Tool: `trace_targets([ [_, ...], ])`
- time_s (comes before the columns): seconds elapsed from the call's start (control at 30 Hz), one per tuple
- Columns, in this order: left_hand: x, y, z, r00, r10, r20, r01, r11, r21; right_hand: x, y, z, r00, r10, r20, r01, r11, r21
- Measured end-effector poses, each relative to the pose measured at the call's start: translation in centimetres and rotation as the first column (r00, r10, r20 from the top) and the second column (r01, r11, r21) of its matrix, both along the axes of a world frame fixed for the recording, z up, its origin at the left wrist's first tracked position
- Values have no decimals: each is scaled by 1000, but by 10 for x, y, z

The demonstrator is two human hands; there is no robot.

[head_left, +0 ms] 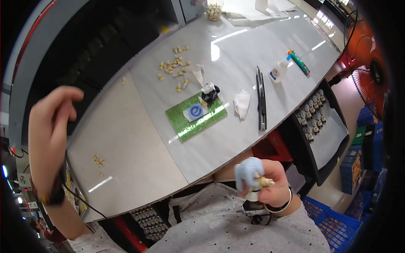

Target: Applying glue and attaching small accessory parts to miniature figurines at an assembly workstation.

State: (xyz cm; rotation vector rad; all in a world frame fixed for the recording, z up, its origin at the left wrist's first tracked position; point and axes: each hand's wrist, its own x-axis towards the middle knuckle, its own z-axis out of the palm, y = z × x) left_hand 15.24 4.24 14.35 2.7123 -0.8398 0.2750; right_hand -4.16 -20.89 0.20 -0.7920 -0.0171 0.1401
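My right hand (270,185) is held close to my chest, below the table's near edge, shut on a small figurine (252,175) with a pale blue top, a cream part and a white base. My left hand (50,126) is raised at the left of the view, above the table's left end, fingers curled loosely and holding nothing that I can see. A black band circles its wrist. On the white table (139,139) lies a green mat (196,118) with a blue-and-white round sticker and a small black-and-white piece (209,92) at its far corner.
Several small cream pieces (175,67) lie scattered on the table's far side, a few (99,161) near the left. A crumpled white tissue (242,103), long black tool (261,99), glue bottle (279,71) and green tube (300,62) lie right. A tray of figurines (312,114) hangs below the edge.
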Motion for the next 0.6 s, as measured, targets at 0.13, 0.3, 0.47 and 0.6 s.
trace_targets([
  [0.13, 107, -9, 0, 989, 66, 133, -110, 928, 356, -14, -17, -4, 932, -350, 98, 359, 929, -91],
  [0.3, 239, -27, -54, 996, 12, -92, 17, 952, 306, -46, -64, -14, 658, -749, 70, 733, 617, -285],
  [0.47, 364, 12, -118, 906, -205, -370, 414, 609, 677, -72, -144, -6, 323, -932, 163, 866, 222, -448],
  [0.6, 358, -42, -143, 770, -561, -303, 636, 637, 436, -81, -241, -18, 469, -851, 238, 547, 68, -834],
])
